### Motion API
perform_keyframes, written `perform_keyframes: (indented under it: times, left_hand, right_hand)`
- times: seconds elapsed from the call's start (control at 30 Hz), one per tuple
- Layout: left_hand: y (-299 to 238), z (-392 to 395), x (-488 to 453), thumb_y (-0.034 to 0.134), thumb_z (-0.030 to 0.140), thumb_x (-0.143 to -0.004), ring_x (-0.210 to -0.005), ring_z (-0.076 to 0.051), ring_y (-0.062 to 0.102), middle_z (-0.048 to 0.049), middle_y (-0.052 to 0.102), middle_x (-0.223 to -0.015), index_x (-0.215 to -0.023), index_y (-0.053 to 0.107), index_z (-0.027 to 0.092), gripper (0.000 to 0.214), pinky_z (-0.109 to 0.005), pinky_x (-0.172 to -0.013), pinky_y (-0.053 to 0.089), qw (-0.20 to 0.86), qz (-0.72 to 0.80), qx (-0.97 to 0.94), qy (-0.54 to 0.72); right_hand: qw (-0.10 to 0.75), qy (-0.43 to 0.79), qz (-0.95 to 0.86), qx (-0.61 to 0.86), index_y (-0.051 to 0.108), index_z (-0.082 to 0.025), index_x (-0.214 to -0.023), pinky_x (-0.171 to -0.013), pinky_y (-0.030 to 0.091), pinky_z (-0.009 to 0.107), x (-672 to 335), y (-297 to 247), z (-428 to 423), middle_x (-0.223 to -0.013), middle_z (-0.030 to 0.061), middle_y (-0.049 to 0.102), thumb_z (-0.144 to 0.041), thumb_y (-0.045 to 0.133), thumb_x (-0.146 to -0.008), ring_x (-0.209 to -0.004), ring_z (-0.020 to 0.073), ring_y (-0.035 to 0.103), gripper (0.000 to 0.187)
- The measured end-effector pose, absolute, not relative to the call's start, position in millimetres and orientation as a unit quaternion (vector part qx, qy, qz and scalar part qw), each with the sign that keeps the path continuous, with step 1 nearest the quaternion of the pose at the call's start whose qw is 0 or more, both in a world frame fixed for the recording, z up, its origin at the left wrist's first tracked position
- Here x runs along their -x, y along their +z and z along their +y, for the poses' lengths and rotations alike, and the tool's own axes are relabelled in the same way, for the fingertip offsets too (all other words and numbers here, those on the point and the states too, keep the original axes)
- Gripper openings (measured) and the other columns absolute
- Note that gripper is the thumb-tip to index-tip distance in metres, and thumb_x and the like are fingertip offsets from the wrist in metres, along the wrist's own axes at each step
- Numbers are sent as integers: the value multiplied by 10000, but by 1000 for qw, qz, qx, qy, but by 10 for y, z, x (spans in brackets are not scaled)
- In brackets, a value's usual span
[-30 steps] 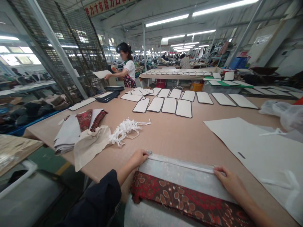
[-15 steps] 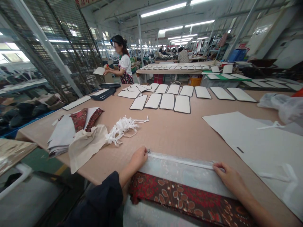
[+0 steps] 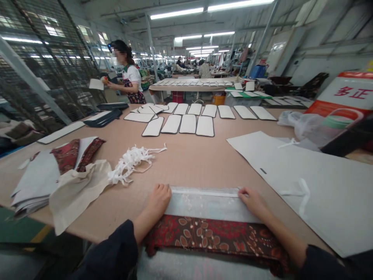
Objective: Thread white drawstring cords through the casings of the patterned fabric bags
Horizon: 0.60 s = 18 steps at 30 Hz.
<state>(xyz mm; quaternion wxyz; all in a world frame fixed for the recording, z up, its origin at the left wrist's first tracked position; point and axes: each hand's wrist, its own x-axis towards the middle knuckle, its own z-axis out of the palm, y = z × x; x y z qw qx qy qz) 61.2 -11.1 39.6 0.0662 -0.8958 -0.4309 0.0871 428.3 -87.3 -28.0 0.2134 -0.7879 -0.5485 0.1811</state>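
Printed fabric point(image 3: 210, 237) in dark brown and red, with a leaf and flower pattern, lies folded in front of me. Its pale underside shows at the far part, where a narrow white strip point(image 3: 204, 192) runs along the edge. My left hand point(image 3: 160, 199) is closed at the left end of that edge, knuckles up. At the right end, my right hand point(image 3: 251, 199) pinches the edge between thumb and fingers. The edge stretches nearly straight between both hands. A tangle of white ties point(image 3: 131, 165) lies beyond my left hand.
Stacked fabric pieces point(image 3: 35, 171) and a beige cloth point(image 3: 78, 190) lie left. A large white sheet point(image 3: 309, 175) covers the right side. Several white dark-edged panels point(image 3: 188, 123) are laid out across the table point(image 3: 192, 155). A co-worker point(image 3: 132, 77) stands far left holding a pale panel.
My view has turned right, so the table items sit further left and a red and white box appears at right. Both hands remain at the fabric's edge.
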Motion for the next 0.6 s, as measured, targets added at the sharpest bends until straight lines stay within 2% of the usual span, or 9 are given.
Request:
perform_keyframes:
  times: [0.1, 0.17, 0.23, 0.3, 0.4, 0.53, 0.6]
  left_hand:
    - [392, -162, -681, 345, 47, -828, -841, -235, 524, -146, 574, -895, -1079, 550, 92, 327, -357, -746, 373, 85, -427, 893, 113]
    - [395, -199, -737, 353, 46, -829, -806, -219, 537, -129, 580, -870, -1245, 441, 161, 441, -338, -721, 374, 93, -425, 891, 131]
    - [414, -226, -788, 366, 52, -832, -779, -210, 547, -112, 580, -849, -1309, 365, 250, 516, -325, -704, 374, 92, -418, 889, 160]
    - [443, -234, -827, 359, 55, -837, -776, -217, 552, -115, 579, -857, -1316, 350, 293, 535, -329, -695, 373, 91, -418, 884, 188]
    - [490, -211, -882, 357, 49, -831, -786, -235, 546, -120, 580, -855, -1286, 404, 286, 515, -354, -701, 367, 75, -428, 880, 193]
    - [525, -189, -1103, 401, 59, -810, -934, -265, 491, -154, 550, -999, -1087, 578, 164, 345, -402, -792, 349, 76, -406, 903, 121]
    - [508, -215, -1307, 391, 65, -817, -948, -259, 480, -157, 539, -1028, -1056, 581, 123, 310, -383, -787, 367, 62, -375, 919, 102]
  right_hand:
    - [205, 189, -547, 789, 554, -206, -727, -687, 391, 238, -4284, -271, -836, -774, 22, 651, -247, 454, -741, -767, 173, 584, 109]
    - [197, 192, -549, 789, 557, -197, -736, -695, 385, 236, -4281, -258, -818, -785, 28, 652, -224, 456, -745, -773, 169, 581, 105]
    - [189, 192, -550, 790, 558, -188, -743, -697, 379, 235, -4273, -236, -808, -790, 35, 650, -209, 457, -750, -772, 167, 577, 104]
    - [187, 189, -551, 791, 558, -183, -748, -694, 374, 232, -4256, -202, -808, -793, 37, 649, -197, 455, -755, -770, 164, 574, 105]
    - [188, 187, -551, 791, 558, -183, -747, -692, 371, 225, -4223, -141, -812, -795, 35, 647, -176, 454, -758, -775, 159, 571, 104]
    - [195, 185, -550, 791, 564, -174, -741, -705, 368, 225, -4182, -81, -811, -805, 44, 644, -150, 461, -753, -787, 159, 562, 106]
    - [196, 181, -551, 790, 565, -170, -744, -706, 365, 225, -4166, -68, -811, -815, 49, 642, -143, 461, -750, -791, 159, 558, 108]
